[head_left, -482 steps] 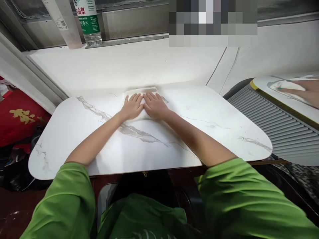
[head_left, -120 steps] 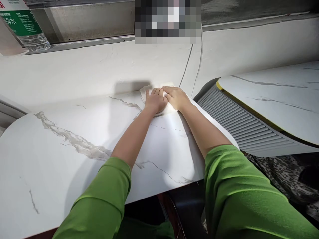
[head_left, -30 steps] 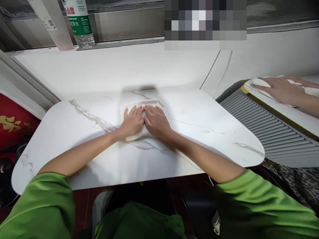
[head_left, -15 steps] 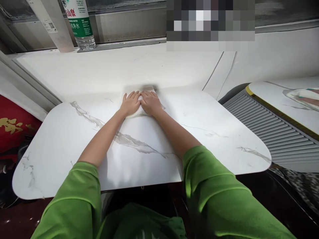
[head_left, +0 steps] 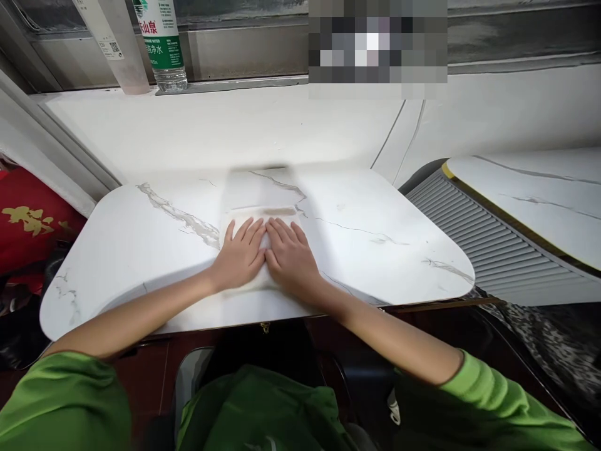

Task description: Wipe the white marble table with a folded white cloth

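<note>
My feed: left grip (head_left: 239,257) and right grip (head_left: 293,260) flat, fingers extended, palms down on pale cloth (head_left: 248,212), mid-counter (head_left: 399,263). Bottle (head_left: 164,53) on sill (head_left: 235,84): green label, red 山泉, white 纯净水 legible. Container (head_left: 126,72) beside it: QR sticker, small print unreadable.

A pale cloth (head_left: 256,214) is spread flat on the white, grey-veined surface (head_left: 375,266), near its middle, apart from the front and back edges.
</note>
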Tool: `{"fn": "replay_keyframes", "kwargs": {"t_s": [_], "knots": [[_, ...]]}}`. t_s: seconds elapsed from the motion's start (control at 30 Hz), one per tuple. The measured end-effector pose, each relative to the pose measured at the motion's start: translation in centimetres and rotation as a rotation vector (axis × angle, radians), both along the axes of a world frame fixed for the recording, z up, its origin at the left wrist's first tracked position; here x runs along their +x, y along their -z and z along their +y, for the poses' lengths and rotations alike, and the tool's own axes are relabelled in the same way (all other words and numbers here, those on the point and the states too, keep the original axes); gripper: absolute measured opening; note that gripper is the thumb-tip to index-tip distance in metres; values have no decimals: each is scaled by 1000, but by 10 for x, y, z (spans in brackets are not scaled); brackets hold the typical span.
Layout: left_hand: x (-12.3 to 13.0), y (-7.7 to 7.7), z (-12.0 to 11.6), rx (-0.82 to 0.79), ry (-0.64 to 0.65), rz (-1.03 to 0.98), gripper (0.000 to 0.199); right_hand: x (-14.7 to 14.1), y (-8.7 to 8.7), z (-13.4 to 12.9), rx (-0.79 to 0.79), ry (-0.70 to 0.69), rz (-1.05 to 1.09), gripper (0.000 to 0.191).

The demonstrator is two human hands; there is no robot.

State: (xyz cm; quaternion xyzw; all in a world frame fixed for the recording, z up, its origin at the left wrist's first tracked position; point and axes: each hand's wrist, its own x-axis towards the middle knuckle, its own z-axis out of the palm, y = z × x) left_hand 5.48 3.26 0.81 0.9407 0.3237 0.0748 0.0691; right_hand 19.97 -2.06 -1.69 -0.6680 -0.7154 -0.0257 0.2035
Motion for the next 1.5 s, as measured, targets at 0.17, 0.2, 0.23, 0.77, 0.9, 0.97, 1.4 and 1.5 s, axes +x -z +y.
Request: {"fn": "replay_keyframes", "kwargs": {"t_s": [0.17,0.2,0.23,0.77,0.9,0.97,1.4,1.5], "knots": [[-30,-3,-49,-24,-28,-8,56,-23,-3,-48,23,-114,-56,62],[-34,-3,-55,-37,-25,-7,56,-24,-4,-54,19,-140,-71,62],[-37,-4,-59,-49,-22,-6,56,-25,-5,-57,11,-163,-85,62],[1,0,127,21,-276,3,55,-9,-8,153,-7,-110,-17,55],[11,1,179,28,-281,-19,55,-7,-9,199,-6,-47,2,53],[12,3,191,19,-271,-27,55,-4,-7,209,-12,-49,15,53],[-13,9,130,19,-191,-9,53,-20,0,142,-26,-49,0,55],[-35,10,86,30,-154,-10,54,-37,-1,93,-28,-53,11,56]]}}
